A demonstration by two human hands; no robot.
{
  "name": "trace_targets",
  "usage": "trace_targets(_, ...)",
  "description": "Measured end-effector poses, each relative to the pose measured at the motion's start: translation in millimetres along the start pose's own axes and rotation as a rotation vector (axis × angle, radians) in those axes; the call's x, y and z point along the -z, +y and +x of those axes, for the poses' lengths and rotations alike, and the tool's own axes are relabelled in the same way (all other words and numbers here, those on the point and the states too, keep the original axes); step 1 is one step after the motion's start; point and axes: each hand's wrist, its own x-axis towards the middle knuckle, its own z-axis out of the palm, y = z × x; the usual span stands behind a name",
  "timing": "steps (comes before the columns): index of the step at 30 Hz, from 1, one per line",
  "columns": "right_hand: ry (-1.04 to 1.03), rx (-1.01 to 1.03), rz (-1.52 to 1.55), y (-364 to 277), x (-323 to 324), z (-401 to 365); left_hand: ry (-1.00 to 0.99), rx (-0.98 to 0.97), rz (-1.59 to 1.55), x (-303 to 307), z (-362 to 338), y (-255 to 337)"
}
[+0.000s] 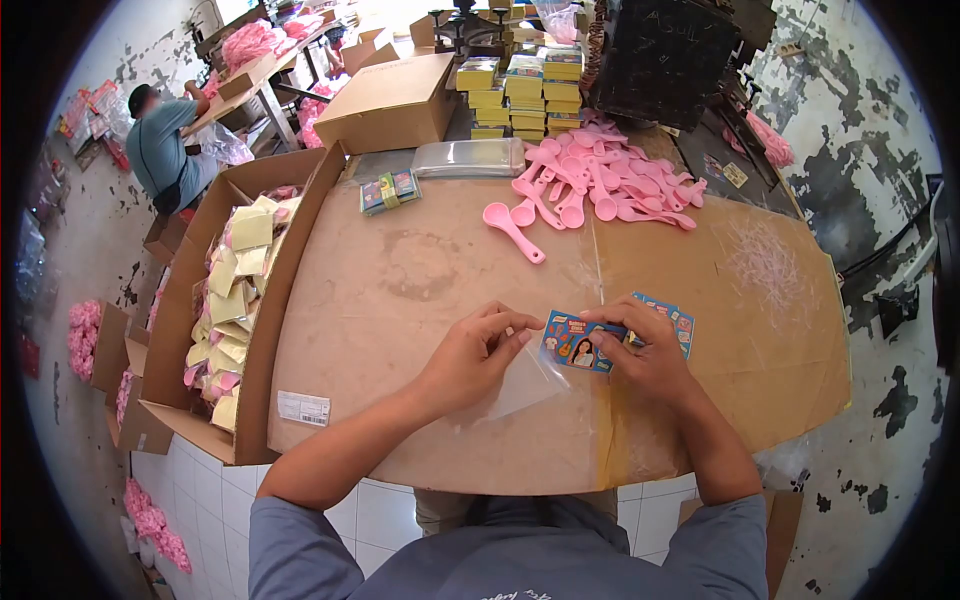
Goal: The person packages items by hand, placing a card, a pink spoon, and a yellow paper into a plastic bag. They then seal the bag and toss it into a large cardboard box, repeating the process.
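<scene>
My right hand [645, 350] pinches a blue printed card [572, 338] with a picture of a person on it, held low over the cardboard-covered table. More blue cards [678, 322] lie behind and under that hand. Thumb and forefinger of my left hand [478, 358] are pinched at the upper edge of a clear plastic bag [525, 388], which hangs toward me. The left end of the card overlaps the bag's mouth in this view. Beyond my hands, a single pink scoop [515, 233] lies in front of a heap of pink scoops [600, 175].
At my left stands a long carton [285, 255] of filled packets. A banded card bundle [388, 192], a stack of clear bags [468, 157], a closed box [385, 100] and card stacks [525, 90] line the back. Plastic shreds [765, 262] lie right. A person [170, 145] sits far left.
</scene>
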Motion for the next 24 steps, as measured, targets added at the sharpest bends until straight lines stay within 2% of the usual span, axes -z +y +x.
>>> trace_targets(4,0.009,-0.03,0.003,0,1,0,0.043,-0.056,0.115,-1,0,4)
trace_targets(7,0.011,-0.006,-0.021,0,1,1,-0.003,-0.027,0.066,5,-2,-1)
trace_targets(10,0.021,-0.005,0.002,1,-1,0,-0.037,-0.104,0.083,8,-2,-2)
trace_targets(13,0.006,-0.028,0.013,1,-1,0,-0.147,0.02,0.092,15,-2,9)
trace_targets(16,0.004,-0.014,-0.016,2,1,0,-0.237,0.056,0.033,19,1,3)
trace_targets(19,0.086,-0.003,0.009,5,-2,-2,-0.1,0.212,-0.362,12,4,-8)
trace_targets(24,0.192,-0.043,0.107,8,-4,-5,-0.171,0.252,-0.297,18,7,-6)
